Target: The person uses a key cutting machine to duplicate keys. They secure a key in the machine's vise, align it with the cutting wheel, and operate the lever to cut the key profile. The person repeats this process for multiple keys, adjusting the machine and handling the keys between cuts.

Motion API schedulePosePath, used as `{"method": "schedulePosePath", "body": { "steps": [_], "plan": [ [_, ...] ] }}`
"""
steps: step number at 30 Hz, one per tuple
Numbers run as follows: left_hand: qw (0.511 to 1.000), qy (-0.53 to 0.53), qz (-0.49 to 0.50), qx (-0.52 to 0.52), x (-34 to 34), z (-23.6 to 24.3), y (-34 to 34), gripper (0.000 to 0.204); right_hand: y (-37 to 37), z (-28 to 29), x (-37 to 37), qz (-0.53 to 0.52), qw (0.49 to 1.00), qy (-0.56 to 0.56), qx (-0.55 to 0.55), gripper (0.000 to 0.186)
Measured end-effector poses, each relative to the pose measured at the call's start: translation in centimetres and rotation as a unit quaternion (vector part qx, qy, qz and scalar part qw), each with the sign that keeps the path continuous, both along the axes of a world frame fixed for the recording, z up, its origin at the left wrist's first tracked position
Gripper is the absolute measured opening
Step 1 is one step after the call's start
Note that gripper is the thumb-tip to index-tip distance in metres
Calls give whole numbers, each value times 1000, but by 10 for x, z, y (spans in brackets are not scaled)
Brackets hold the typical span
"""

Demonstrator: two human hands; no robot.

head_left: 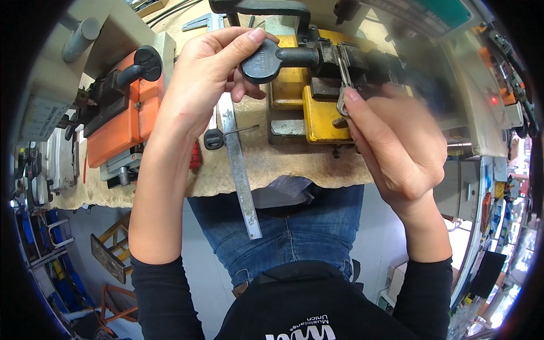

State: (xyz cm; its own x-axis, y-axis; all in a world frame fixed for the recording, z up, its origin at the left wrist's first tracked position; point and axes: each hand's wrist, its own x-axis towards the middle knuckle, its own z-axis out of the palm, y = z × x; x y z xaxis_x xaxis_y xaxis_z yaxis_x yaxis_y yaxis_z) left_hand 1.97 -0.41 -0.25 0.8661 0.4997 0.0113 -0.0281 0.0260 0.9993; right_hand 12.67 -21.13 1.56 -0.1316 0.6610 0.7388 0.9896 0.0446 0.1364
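A yellow key-cutting machine [323, 122] stands at the centre of the bench, with a dark metal vise [331, 62] on it. My left hand [218, 62] is closed on the flat round black clamp knob [262, 63], thumb on top and fingers under it. The knob's shaft runs right into the vise. My right hand [391, 136] pinches the bow of a silver key [343, 105] between thumb and forefinger. The key's long blade points away from me and lies against the vise jaws; how firmly they hold it I cannot tell. Part of my right hand is blurred.
Left stands an orange key machine [122, 122] with its own black knob. Between the machines lie a black-headed key [213, 138] and a long metal strip [242, 184] overhanging the bench edge. Calipers [205, 21] rest at the back. A wooden stool [110, 246] stands below left.
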Motion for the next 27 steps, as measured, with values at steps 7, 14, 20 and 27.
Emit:
{"method": "schedulePosePath", "body": {
  "steps": [7,14,20,27],
  "plan": [
    [992,-50,12,113,-2,-9,6,35,-4,0,-2,-2,1000,3,-8,25],
    [911,-135,45,387,-8,-14,3,33,-6,-2,1,-2,1000,-5,-3,25],
    [990,-22,21,141,-7,-3,-1,31,-4,3,-1,4,1000,-4,-9,25],
    [812,-148,76,560,-12,-12,-8,38,-5,0,2,1,1000,-24,-3,26]
  ]
}}
